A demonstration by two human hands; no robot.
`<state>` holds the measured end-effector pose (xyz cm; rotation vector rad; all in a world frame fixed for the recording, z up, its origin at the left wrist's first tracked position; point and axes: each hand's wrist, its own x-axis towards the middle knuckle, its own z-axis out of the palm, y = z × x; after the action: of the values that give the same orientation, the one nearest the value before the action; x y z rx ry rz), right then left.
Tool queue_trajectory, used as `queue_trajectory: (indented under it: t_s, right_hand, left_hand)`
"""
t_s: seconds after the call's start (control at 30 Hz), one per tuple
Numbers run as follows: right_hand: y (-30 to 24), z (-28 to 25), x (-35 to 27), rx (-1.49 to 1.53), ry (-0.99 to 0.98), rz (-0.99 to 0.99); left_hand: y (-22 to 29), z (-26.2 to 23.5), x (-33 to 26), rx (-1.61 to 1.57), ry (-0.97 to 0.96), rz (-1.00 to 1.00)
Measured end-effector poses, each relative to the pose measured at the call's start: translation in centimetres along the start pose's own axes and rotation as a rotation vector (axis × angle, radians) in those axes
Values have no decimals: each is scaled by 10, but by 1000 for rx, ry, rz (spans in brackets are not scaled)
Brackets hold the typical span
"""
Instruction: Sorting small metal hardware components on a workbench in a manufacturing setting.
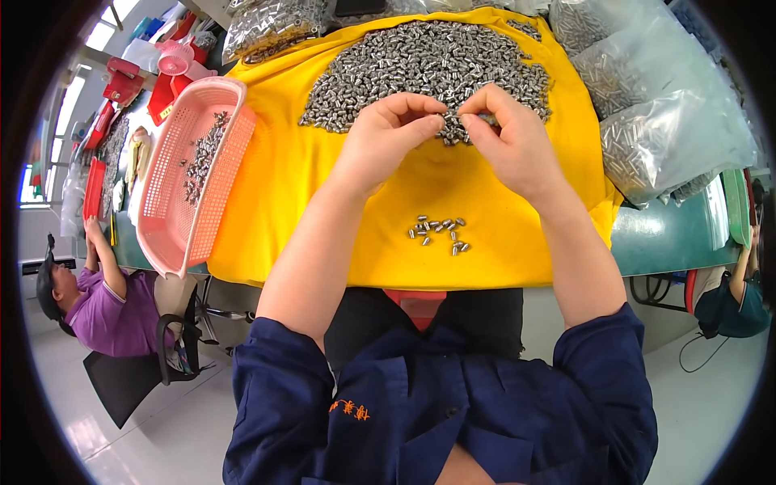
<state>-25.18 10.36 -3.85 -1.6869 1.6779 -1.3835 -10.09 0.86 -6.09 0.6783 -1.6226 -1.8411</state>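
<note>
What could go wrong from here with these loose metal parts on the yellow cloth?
First, the small group of metal cylinders lies loose near the front edge of the yellow cloth; a careless movement might sweep some off.

Second, the left grip and right grip appear close to the large pile, so a bump could scatter parts into the small group.

Third, the pink perforated basket, holding parts, might spill if knocked.
</note>
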Motion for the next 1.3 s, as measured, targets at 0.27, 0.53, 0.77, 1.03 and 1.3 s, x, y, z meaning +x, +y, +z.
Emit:
queue_trajectory:
  t_s: [0.27,0.53,0.77,1.03,1.3]
  right_hand:
    - [4,3,-1,101,0,14]
    - [-1,2,-1,106,11,28]
    - [0,3,-2,151,17,29]
    - [-3,6,-5,-213,32,-119]
    - [-3,2,-1,-8,-38,-24]
  left_hand:
    - [3,4,-1,-102,-83,-127]
    - [-4,-1,0,-412,-46,-145]
    - [-3,1,-1,-514,-148,-140]
    - [-4,12,-3,-176,-8,-16]
    - [0,7,-2,-208,-22,-33]
